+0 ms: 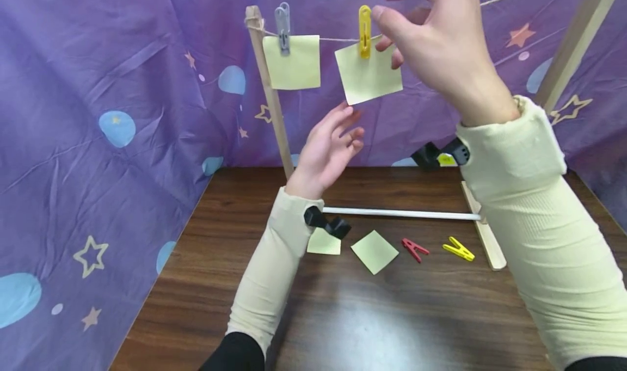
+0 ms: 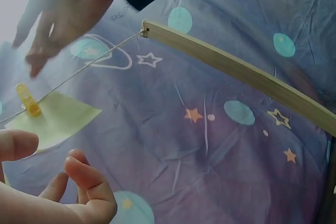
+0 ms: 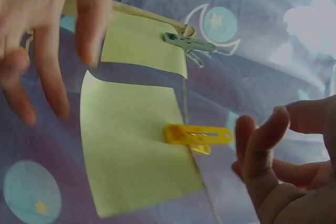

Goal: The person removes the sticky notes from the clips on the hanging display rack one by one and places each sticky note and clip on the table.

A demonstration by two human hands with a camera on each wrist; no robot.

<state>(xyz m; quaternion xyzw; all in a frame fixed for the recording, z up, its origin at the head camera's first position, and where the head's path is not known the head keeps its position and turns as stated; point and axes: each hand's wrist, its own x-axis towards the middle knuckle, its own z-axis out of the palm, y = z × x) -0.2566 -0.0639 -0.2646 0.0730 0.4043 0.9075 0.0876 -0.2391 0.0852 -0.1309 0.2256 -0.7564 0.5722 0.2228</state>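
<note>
Purple cloth (image 1: 122,197) fills the back of my view, and below it I've got the brown desk (image 1: 392,316). Wooden post (image 1: 276,115) up on the left, a white rod (image 1: 401,214) running low across. Now the right hand (image 1: 446,44), up high: I see its grip spread, fingers loosely bent, right beside the clip and pinching nothing. And here's the left hand (image 1: 325,153), grip spread too, fingertips just under a note's lower corner; touching or not, I can't tell. That tilted note (image 1: 369,80) hangs from the line, and to its left the straight note (image 1: 294,66) hangs near the post. Down on the desk I count a diamond-turned note (image 1: 374,252) and a partly hidden note (image 1: 324,244) by the left sleeve. Smallest now: the yellow clip (image 1: 364,32) pins the tilted note to the string (image 1: 338,39), a grey clip (image 1: 283,28) pins the other, and a red clip (image 1: 415,249) and a second yellow one (image 1: 459,249) lie on the desk.
</note>
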